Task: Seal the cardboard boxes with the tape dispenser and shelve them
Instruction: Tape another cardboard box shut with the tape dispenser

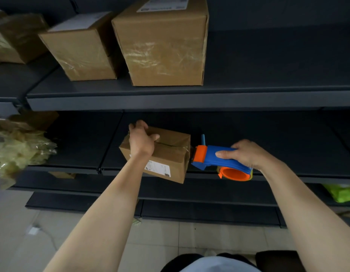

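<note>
While the left hand point(141, 141) is gripping the small cardboard box point(166, 154) on the middle shelf point(268, 134), the right hand point(246, 154) is clasping the tape dispenser point(219, 160) at its right end; sealing seems underway, probably needing a cut next.

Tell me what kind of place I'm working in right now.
Probably a stockroom or packing area: dark metal shelving, taped and labelled cardboard boxes stored on it, and a tape dispenser in the right hand, at a small box the left hand holds.
</note>
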Demonstrator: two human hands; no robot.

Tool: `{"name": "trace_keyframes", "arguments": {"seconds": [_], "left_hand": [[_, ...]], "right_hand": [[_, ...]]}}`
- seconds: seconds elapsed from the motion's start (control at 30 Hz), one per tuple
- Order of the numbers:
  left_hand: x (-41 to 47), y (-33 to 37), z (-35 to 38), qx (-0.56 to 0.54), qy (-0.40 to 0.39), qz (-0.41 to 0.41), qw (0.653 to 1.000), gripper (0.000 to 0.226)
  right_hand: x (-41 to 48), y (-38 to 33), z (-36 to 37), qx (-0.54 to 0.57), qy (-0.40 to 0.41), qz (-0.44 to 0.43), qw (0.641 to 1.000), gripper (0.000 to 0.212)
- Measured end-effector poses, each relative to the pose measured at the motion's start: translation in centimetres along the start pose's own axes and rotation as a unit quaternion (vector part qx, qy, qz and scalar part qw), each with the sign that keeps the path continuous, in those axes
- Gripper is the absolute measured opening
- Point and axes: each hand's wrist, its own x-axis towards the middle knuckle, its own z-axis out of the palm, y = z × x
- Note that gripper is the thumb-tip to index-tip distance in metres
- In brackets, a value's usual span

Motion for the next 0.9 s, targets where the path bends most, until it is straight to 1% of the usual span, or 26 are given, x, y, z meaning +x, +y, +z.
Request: {"name": "trace_keyframes", "arguments": {"seconds": [0.07, 0.1, 0.13, 0.2, 0.23, 0.27, 0.37, 0.5, 0.6, 0.73, 0.8, 0.9], "left_hand": [[-0.5, 0.2, 0.3, 0.032, -0.002, 0.029, 0.999, 0.009], [-0.9, 0.6, 0.6, 0.057, -0.016, 0.055, 0.997, 0.007], [-1.5, 1.1, 1.1, 0.079, -0.041, 0.082, 0.993, 0.011], [-2.7, 2.2, 2.3, 0.096, -0.107, 0.120, 0.982, 0.032], [-3.1, 2.6, 2.8, 0.100, -0.132, 0.122, 0.979, 0.042], [-3.2, 2.8, 3.2, 0.116, -0.147, 0.121, 0.975, 0.047], [-2.6, 2.7, 3.7, 0.184, -0.170, 0.117, 0.961, 0.049], [-1.8, 2.9, 3.8, 0.192, -0.209, 0.111, 0.953, 0.048], [-1.5, 3.1, 3.5, 0.190, -0.235, 0.102, 0.948, 0.050], [-1.8, 3.2, 3.5, 0.195, -0.231, 0.098, 0.948, 0.050], [-2.1, 3.1, 3.7, 0.215, -0.209, 0.101, 0.949, 0.051], [-2.5, 2.9, 4.3, 0.245, -0.184, 0.096, 0.947, 0.061]], "right_hand": [[0.1, -0.2, 0.1, -0.004, 0.001, -0.001, 1.000, 0.061], [0.2, -0.3, 0.2, -0.006, 0.001, -0.001, 1.000, 0.060], [0.2, -0.5, 0.3, -0.007, 0.001, 0.001, 1.000, 0.059], [0.4, -0.7, 0.6, -0.004, -0.002, 0.003, 1.000, 0.059], [0.4, -0.7, 0.7, -0.002, -0.003, 0.003, 1.000, 0.060], [0.4, -0.6, 0.8, 0.000, -0.005, 0.004, 1.000, 0.060], [-0.1, 0.5, 0.5, 0.020, -0.013, 0.008, 1.000, 0.061], [-1.6, 2.8, -0.2, 0.122, -0.022, 0.020, 0.992, 0.064], [-2.2, 4.0, -0.3, 0.146, -0.024, 0.026, 0.989, 0.065], [-1.6, 3.1, 0.0, 0.085, -0.007, 0.041, 0.996, 0.052], [-1.0, 1.9, 0.5, 0.024, 0.003, 0.041, 0.999, 0.050], [-0.3, -0.2, 1.7, -0.052, 0.020, 0.037, 0.998, 0.052]]}}
